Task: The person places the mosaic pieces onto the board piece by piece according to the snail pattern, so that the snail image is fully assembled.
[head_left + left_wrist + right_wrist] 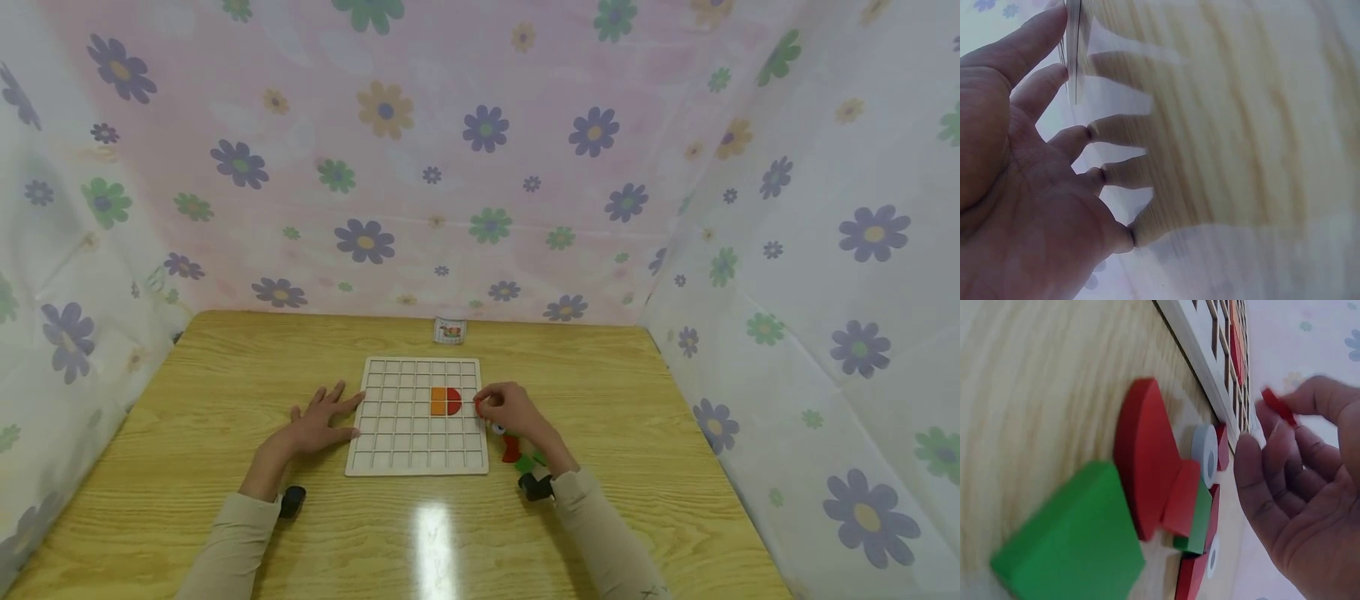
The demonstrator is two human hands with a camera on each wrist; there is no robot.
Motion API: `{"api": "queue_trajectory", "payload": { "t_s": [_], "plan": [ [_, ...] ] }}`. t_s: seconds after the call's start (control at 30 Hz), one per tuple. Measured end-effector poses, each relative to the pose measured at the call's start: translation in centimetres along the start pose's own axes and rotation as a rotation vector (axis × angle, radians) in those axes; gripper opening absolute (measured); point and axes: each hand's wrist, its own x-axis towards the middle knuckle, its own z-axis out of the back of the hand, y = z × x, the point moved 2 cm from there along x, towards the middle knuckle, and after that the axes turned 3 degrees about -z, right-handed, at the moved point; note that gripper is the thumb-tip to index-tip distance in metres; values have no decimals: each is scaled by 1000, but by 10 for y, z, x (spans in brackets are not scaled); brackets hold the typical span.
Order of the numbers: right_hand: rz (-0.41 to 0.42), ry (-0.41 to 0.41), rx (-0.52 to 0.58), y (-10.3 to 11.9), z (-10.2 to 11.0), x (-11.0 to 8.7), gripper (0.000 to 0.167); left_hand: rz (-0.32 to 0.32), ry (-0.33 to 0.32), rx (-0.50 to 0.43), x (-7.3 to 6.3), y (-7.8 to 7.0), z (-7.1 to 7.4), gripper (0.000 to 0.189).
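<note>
The board lay on the table, the left hand spread against its left edge. The right hand pinched a red piece near the right edge; placing seemed the step, and the next move probably called for aligning it with a square.

Left hand and right hand are bare. Left sleeve is beige, plain cloth, long, creased, ends at the wrist. Right sleeve matches in colour, also ends at the wrist; carries a small dark X-like mark at the head view's bottom edge. Left wrist camera: black, compact, rounded. Right wrist camera: black, looks more angular. Finer detail too small to read.
</note>
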Motion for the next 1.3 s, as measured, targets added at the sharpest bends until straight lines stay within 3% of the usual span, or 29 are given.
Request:
{"api": "queue_trajectory", "payload": {
  "t_s": [0.33,0.63,0.9,1.3],
  "plan": [
    [62,-57,154,10,-12,2,8,-2,-8,8,0,0,4,72],
    [78,-146,153,12,-19,6,5,0,-12,13,2,2,4,72],
    [31,-139,132,9,-28,11,7,5,-6,4,2,2,-1,72],
    [86,-110,105,20,-34,18,10,8,-2,-19,2,6,-2,72]
  ]
}}
